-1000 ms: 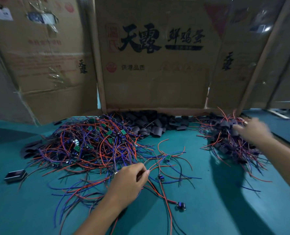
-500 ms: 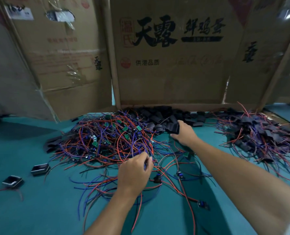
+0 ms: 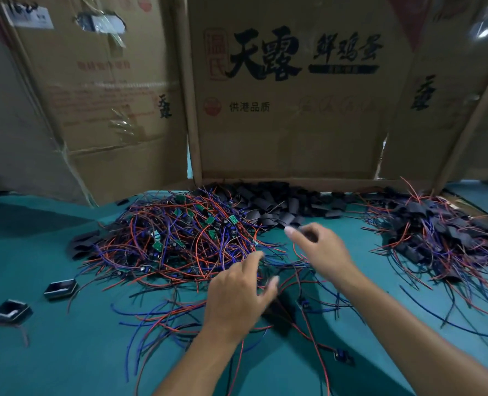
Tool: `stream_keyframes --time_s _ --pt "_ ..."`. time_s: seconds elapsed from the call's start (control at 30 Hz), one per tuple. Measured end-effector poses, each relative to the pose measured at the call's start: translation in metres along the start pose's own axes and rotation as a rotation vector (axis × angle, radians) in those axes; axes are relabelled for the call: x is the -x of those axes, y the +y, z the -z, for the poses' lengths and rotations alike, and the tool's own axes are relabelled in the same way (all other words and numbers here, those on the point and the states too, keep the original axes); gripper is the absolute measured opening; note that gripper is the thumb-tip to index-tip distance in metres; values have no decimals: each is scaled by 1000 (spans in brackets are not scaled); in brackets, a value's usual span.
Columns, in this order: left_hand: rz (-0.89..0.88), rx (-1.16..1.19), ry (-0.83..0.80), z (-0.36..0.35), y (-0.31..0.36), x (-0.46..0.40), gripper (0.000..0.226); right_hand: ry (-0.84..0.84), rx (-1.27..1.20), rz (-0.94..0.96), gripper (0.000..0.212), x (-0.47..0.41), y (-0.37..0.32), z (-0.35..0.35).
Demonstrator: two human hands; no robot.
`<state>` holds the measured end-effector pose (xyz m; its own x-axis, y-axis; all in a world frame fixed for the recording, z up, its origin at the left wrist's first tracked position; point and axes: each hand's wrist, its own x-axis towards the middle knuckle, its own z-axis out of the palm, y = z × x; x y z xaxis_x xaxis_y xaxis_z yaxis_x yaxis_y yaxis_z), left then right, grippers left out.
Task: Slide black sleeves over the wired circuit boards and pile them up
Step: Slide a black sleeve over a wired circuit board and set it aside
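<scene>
A tangled heap of red and blue wires with small green circuit boards (image 3: 180, 238) lies left of centre on the teal table (image 3: 65, 352). Behind it, a pile of loose black sleeves (image 3: 280, 201) sits against the cardboard. At the right lies a pile of sleeved boards (image 3: 443, 232) with wires sticking out. My left hand (image 3: 237, 298) hovers over the loose wires at the heap's near edge, fingers spread and thumb apart. My right hand (image 3: 323, 252) is just in front of the sleeve pile, fingers curled around something dark, seemingly a black sleeve, though it is blurred.
Tall cardboard boxes (image 3: 288, 124) wall off the back of the table. Two small black open casings (image 3: 61, 288) (image 3: 11, 310) lie at the near left. A stray wired part (image 3: 343, 357) lies near my right forearm.
My right hand went from the sleeved pile to the loose sleeves, then drew back toward me. My left hand loosened its pinch on the wires and spread its fingers.
</scene>
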<state>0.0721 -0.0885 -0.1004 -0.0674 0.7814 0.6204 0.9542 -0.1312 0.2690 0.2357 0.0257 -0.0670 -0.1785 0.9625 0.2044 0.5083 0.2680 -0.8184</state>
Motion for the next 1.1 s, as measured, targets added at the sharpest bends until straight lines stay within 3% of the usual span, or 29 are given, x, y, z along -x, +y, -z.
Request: stream_keyframes --time_s 0.07,0.13,0.2,0.33,0.4,0.47,0.53,0.6,0.7,0.77,0.9,0.93,1.0,1.1 --pt "-59 11 28 -1 11 1 63 -215 -277 -32 65 37 -11 -4" --pt "-95 94 25 -1 17 4 58 -365 -484 -81 67 59 -14 -6" --pt "-99 154 -10 0 18 6 44 -380 -560 -93 57 70 -15 -4" --pt "18 282 -118 4 14 8 42 -394 -545 6 34 73 -19 2" --pt "103 447 -204 7 12 7 35 -358 -313 180 35 69 -13 8" --pt "228 758 -349 12 15 4 30 -383 -266 262 34 65 -7 12" --pt "356 1153 -523 18 19 4 31 -450 -483 170 27 63 -5 16" --pt "381 1430 -662 23 21 6 33 -547 -679 32 34 60 -2 19" --pt "450 1575 -644 26 22 3 34 -711 -838 31 60 61 3 22" --pt "529 1550 -549 24 25 -1 33 -716 -901 93 60 63 -1 17" --pt "519 1421 -447 24 19 -6 40 -555 -857 153 43 65 -9 4" --pt "482 1265 -407 26 13 -7 40 -502 -855 158 36 64 -9 5" --pt "285 737 -360 25 -1 -7 30 -363 -856 140 30 60 -9 12" --pt "83 212 -506 23 -7 0 28 -147 -763 99 35 53 -2 27"
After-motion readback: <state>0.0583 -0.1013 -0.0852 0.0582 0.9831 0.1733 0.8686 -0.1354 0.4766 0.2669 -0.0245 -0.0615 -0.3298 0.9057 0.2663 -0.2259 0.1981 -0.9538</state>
